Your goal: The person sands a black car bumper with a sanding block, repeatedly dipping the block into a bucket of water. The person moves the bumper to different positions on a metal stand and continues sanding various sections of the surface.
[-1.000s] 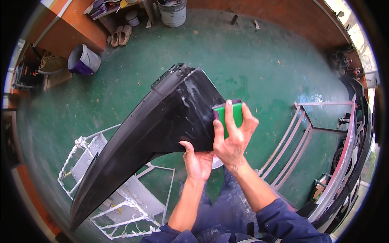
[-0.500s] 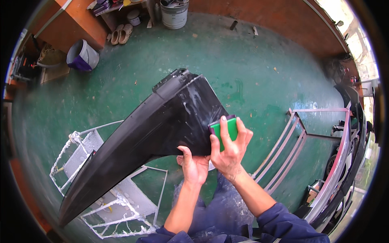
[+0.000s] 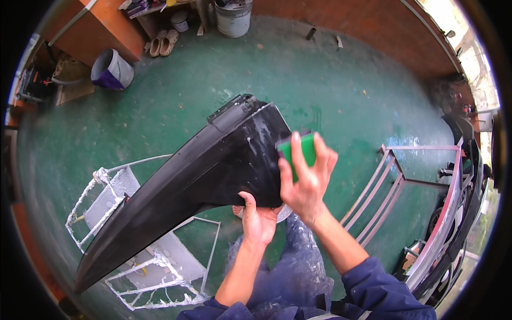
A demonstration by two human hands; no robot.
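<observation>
A long, curved black car fender (image 3: 213, 165) spans the view, its pointed end at the lower left and its broad end near the middle. Pale wet streaks mark the broad end. My left hand (image 3: 258, 218) grips the fender's lower edge, thumb up along the front and fingers partly hidden beneath. In my right hand (image 3: 309, 173) is a green sanding block (image 3: 300, 151) with a dark purple layer along its edge. The fingers spread over the block, which is at the fender's right edge; whether it touches the panel there I cannot tell.
White-crusted metal stands (image 3: 160, 272) sit under the fender at the lower left. To the right is a pinkish metal frame (image 3: 421, 148), with dark car parts (image 3: 458, 240) beyond it. Buckets (image 3: 233, 21) and a pair of clogs (image 3: 164, 44) stand at the back of the green floor.
The sanding block and my right hand have shifted slightly up and right, toward the fender's right edge. The fender's broad end sits a little lower and farther right; my left hand keeps its grip.
</observation>
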